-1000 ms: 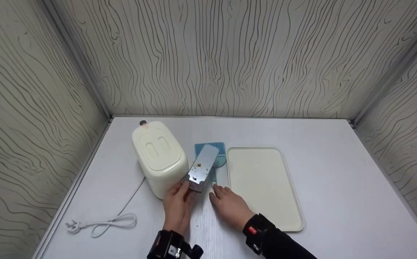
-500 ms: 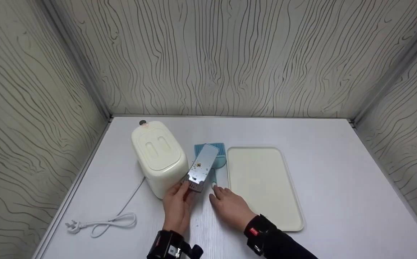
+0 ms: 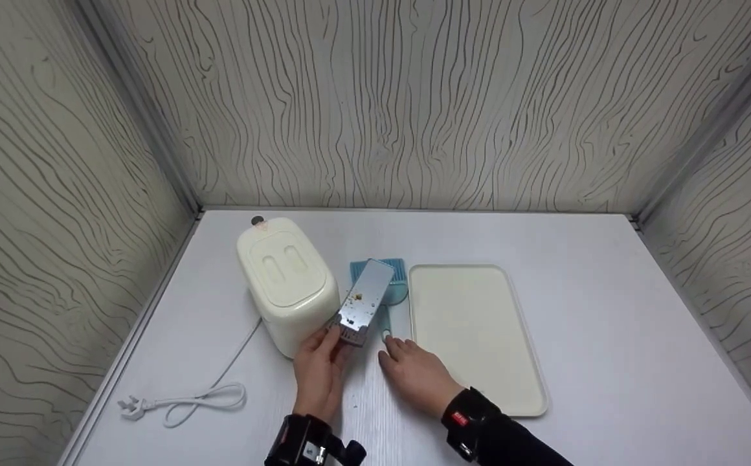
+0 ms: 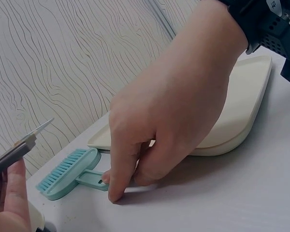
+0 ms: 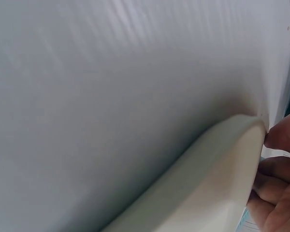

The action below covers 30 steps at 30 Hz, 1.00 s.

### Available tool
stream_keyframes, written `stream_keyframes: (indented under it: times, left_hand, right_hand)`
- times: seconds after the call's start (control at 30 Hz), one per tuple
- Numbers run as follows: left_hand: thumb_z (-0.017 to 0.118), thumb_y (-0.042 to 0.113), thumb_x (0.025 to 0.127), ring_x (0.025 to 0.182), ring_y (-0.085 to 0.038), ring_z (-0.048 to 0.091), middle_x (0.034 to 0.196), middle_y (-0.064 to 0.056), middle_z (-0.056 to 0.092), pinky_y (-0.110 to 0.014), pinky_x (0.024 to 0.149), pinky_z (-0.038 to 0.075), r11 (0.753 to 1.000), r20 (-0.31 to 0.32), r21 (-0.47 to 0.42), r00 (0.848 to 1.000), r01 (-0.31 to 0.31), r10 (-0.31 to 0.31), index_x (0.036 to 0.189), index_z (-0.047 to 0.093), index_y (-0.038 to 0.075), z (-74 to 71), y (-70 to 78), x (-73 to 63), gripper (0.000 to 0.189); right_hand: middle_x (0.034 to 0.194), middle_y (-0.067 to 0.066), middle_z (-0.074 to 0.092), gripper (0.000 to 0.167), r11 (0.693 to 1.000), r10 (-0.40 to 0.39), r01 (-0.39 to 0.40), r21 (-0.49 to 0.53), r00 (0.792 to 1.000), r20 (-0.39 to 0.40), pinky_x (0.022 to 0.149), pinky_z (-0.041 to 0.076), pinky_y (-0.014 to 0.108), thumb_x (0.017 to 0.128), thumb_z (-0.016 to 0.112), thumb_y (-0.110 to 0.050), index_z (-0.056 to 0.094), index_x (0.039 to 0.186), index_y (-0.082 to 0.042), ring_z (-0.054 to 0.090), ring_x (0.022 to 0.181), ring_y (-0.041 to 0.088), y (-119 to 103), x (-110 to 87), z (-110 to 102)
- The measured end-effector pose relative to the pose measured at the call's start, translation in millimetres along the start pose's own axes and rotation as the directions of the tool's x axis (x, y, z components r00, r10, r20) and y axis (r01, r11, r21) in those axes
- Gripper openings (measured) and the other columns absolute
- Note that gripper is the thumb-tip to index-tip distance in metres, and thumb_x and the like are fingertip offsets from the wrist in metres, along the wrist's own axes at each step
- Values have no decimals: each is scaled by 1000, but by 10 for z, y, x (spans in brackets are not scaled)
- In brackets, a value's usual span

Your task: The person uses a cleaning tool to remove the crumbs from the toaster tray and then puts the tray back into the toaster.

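My left hand (image 3: 317,375) grips the grey end of a crumb tray (image 3: 373,283), a long shiny metal plate with crumbs scattered on its lower half. In the left wrist view this tray (image 4: 20,151) shows nearly edge-on, held above the table. My right hand (image 3: 417,375) pinches the handle end of a teal brush (image 3: 396,292) lying on the table. The brush's bristles point away from me, and the crumb tray overlaps part of its head. In the left wrist view the fingertips of the right hand (image 4: 166,111) meet the handle low over the table.
A cream toaster (image 3: 288,268) stands left of the crumb tray. Its white cord and plug (image 3: 204,398) lie at the left front. A cream rectangular tray (image 3: 479,336) sits right of the brush, beside the right hand. A few specks lie on the table near the hands.
My right hand and the brush have slid slightly toward me. The left hand holds the crumb tray in the same place.
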State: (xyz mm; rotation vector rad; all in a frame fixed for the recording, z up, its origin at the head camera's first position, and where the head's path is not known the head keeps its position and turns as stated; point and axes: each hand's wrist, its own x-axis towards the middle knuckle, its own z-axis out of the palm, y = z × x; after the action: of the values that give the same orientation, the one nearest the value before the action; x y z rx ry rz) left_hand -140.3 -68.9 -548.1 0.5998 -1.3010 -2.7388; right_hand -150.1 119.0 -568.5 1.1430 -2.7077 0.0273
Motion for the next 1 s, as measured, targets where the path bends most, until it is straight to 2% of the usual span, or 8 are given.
stream_keyframes:
  times: [0.2,0.33,0.47,0.67,0.83,1.0]
  left_hand:
    - [56,8,105,110,-21,65,131,-21,58,-31,100,55,1000,-2,-1,1000,0,0,136,47,-14,1,-5,7,39]
    - [58,10,104,106,-19,65,127,-18,60,-29,96,56,1000,-10,2,1000,2,-2,135,47,-13,-3,-6,-2,40]
    - [60,11,104,103,-18,65,124,-16,62,-28,93,57,1000,-17,1,1000,13,-13,135,48,-11,-4,-7,-17,40]
    - [59,9,103,107,-20,65,128,-19,60,-31,98,56,1000,-8,-17,1000,14,-14,136,47,-13,8,1,-22,42]
    - [59,9,103,109,-20,65,131,-20,59,-31,98,56,1000,-18,-9,1000,22,-22,136,47,-12,12,7,-13,41]
    - [60,9,103,109,-21,66,132,-21,58,-32,99,55,1000,-29,-2,999,26,-26,137,46,-12,-5,10,-3,43]
  right_hand:
    - [131,22,65,25,1000,-21,21,5,1000,-12,101,55,45,99,56,-7,69,121,-4,67,117,35,26,-11,9]
    - [130,19,67,27,1000,-21,22,20,999,-24,98,57,42,97,60,-5,68,123,-3,68,115,31,69,-28,10]
    - [131,16,67,33,999,-21,22,44,999,-37,96,58,39,95,63,-2,67,128,-2,68,115,28,126,-59,7]
    - [139,17,62,46,994,-12,15,105,1000,-25,99,56,42,91,66,4,61,136,-2,64,121,31,218,-87,1]
    - [141,17,61,39,998,11,-9,54,999,-44,103,54,42,97,63,-5,61,137,-3,62,126,32,301,-16,32]
    - [145,17,58,38,1000,18,-18,12,1000,-21,108,50,45,102,56,-10,61,139,-4,59,130,34,338,81,48]
